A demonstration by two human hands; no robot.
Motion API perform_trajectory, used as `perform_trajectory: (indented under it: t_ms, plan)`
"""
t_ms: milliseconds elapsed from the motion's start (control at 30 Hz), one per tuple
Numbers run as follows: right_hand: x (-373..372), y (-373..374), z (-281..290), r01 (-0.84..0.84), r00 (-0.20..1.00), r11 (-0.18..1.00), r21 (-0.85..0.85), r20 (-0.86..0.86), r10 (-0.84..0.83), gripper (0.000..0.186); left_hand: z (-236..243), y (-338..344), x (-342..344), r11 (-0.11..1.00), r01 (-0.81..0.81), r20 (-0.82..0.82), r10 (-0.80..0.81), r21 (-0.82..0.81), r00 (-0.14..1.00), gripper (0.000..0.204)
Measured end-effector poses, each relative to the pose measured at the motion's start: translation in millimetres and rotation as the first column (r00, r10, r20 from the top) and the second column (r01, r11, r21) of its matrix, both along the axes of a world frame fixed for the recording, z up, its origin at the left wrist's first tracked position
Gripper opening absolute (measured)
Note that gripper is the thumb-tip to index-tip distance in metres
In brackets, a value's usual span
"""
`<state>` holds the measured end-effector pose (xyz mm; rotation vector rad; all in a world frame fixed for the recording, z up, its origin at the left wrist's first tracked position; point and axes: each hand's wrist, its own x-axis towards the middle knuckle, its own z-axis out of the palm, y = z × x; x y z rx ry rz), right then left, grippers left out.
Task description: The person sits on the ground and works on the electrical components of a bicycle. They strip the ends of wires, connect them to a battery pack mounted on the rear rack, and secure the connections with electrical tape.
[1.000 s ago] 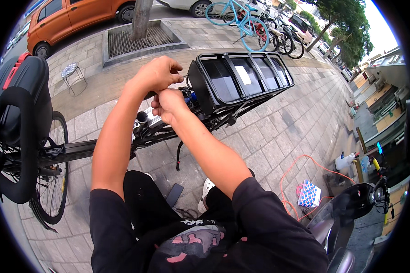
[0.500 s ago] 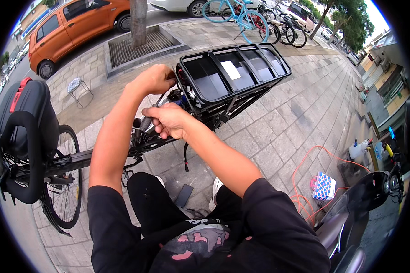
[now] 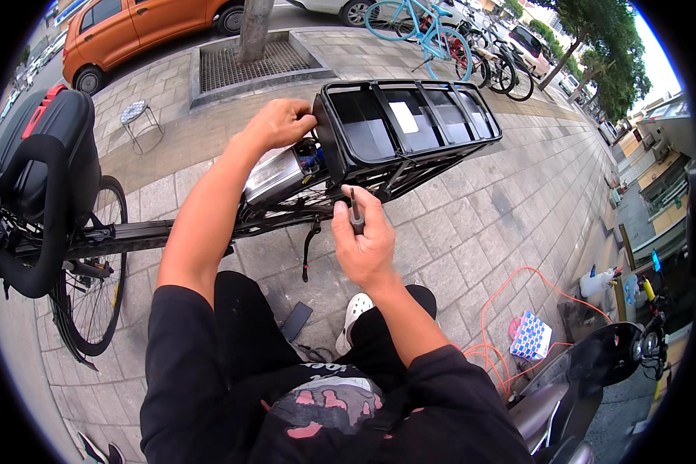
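My right hand [image 3: 367,246] is closed round a screwdriver [image 3: 356,220], its shaft pointing up, just in front of the rear rack. Up at the rack's left end, my left hand [image 3: 281,124] has its fingers curled against the edge of a black box [image 3: 331,147] under the rack; the fingertips are partly hidden. A black rear rack [image 3: 410,148] with crossbars and a white label tops the bike. Left of the box, a silver metal case [image 3: 274,176] lies in the bike frame [image 3: 151,232], with wires [image 3: 311,158] bunched at its right end.
A black handlebar bag [image 3: 62,147] is at the left. On the paving are a phone [image 3: 296,321], a small stool [image 3: 138,116], an orange cable [image 3: 483,309] and a blue-and-white checked box [image 3: 531,336]. A scooter [image 3: 595,371] stands at lower right; an orange car [image 3: 135,35] is beyond.
My right hand has moved right, away from the bike frame, and the screwdriver has turned upward. My left hand has shifted slightly right and up. The silver case now shows more fully.
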<state>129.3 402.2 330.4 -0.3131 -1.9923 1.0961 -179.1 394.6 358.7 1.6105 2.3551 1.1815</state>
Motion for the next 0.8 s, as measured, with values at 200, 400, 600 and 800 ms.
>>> perform_trajectory:
  t_ms: [200,400,600,800]
  plan:
    - [-38.1,25.2,12.5,0.245,0.970,0.808,0.536,-0.145,-0.197,0.039,-10.5,0.7,-6.5,0.998,0.005,-0.035,-0.003,0.063,0.999,0.036]
    - [-50.2,32.3,0.6,0.298,0.954,0.769,0.565,-0.152,-0.258,0.036,-15.2,2.6,-0.7,0.994,-0.055,-0.105,0.064,0.091,0.992,0.037]
    - [-54.1,36.0,-20.7,0.282,0.957,0.773,0.568,-0.111,-0.267,0.033,-32.4,-0.8,-0.4,0.979,-0.085,0.140,0.059,0.187,0.988,0.037]
    - [-59.3,30.4,-30.6,0.238,0.963,0.777,0.582,-0.037,-0.268,0.029,-38.5,-10.5,-1.8,0.973,-0.070,0.229,0.018,0.221,0.973,0.035]
